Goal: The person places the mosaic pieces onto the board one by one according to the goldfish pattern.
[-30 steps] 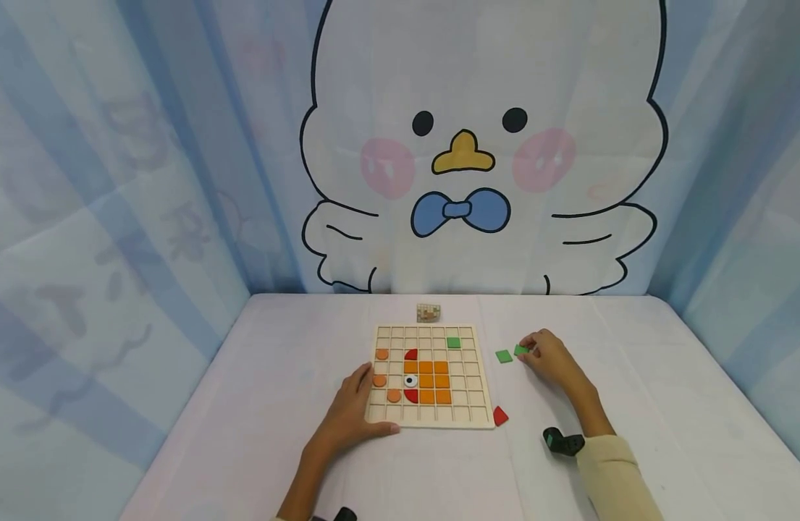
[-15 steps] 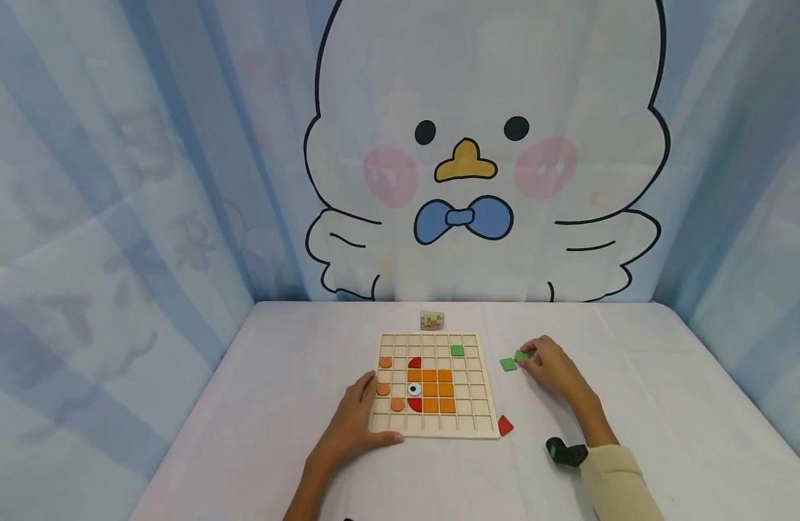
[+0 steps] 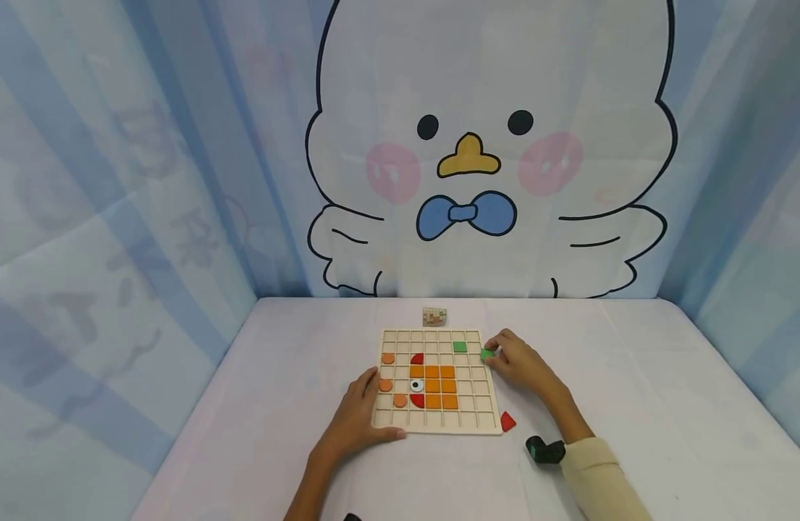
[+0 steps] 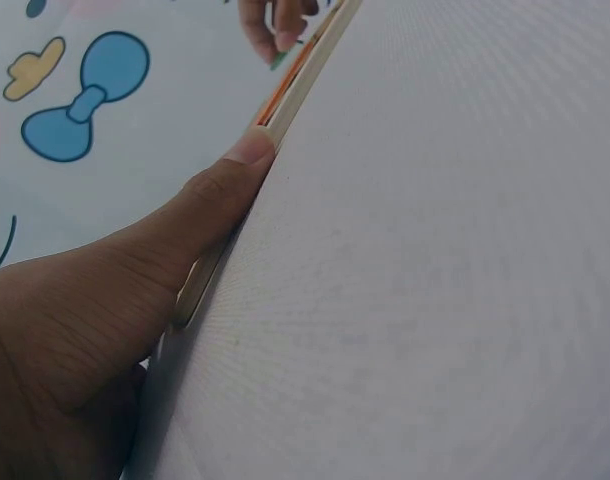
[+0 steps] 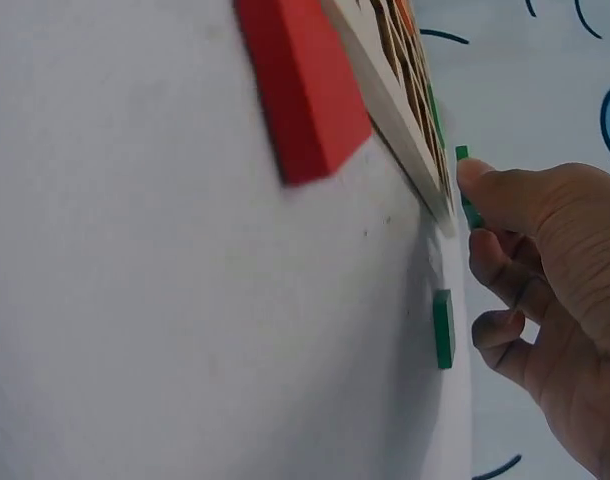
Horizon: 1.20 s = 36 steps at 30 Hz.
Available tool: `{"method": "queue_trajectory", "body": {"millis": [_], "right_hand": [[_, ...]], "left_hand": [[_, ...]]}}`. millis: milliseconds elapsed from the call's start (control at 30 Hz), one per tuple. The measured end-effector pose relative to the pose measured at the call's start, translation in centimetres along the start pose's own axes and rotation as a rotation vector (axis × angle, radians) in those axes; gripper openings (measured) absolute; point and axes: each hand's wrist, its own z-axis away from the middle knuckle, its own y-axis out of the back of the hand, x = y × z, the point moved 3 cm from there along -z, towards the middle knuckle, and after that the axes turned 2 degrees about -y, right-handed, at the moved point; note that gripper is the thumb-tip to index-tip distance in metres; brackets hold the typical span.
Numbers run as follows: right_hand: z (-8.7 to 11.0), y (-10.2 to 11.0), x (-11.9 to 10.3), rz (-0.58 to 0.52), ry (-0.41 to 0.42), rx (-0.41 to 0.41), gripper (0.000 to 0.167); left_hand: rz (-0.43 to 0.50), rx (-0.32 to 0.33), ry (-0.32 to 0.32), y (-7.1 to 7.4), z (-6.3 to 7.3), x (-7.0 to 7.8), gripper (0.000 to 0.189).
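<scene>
My left hand (image 3: 354, 420) rests on the near left corner of a wooden grid board (image 3: 471, 418), straight thumb along the front edge and fingers at the left side. In the left wrist view the thumb (image 4: 200, 200) lies on the board's edge. With thumb and fingertips my right hand (image 3: 520, 362) pinches a green square tile (image 3: 487, 354) over the board's right edge. Orange squares (image 3: 432, 386), red quarter-rounds (image 3: 417, 359), orange discs (image 3: 388, 358), an eye disc (image 3: 416, 386) and one green tile (image 3: 460, 346) sit on the board.
A red quarter-round piece (image 3: 507, 421) lies by the board's near right corner. Another green tile (image 5: 444, 330) lies on the table below my right hand in the right wrist view. Behind the board is a small patterned card (image 3: 434, 316). A cartoon-printed curtain (image 3: 471, 253) hangs beyond the table.
My right hand has moved left, carrying the green tile from the table to the board's right edge. The left hand has stayed at the board's corner.
</scene>
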Motion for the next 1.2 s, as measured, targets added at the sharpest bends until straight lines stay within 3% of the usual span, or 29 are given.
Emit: {"method": "queue_trajectory", "body": {"millis": [600, 1200], "right_hand": [[-1.4, -1.8, -3.8, -0.002, 0.073, -0.109, 0.018], [-1.5, -2.3, -3.8, -0.015, 0.068, -0.112, 0.015]], "left_hand": [[0.016, 0.007, -0.010, 0.0, 0.1, -0.1, 0.123], [0.007, 0.005, -0.022, 0.3, 0.2, 0.2, 0.122]]}}
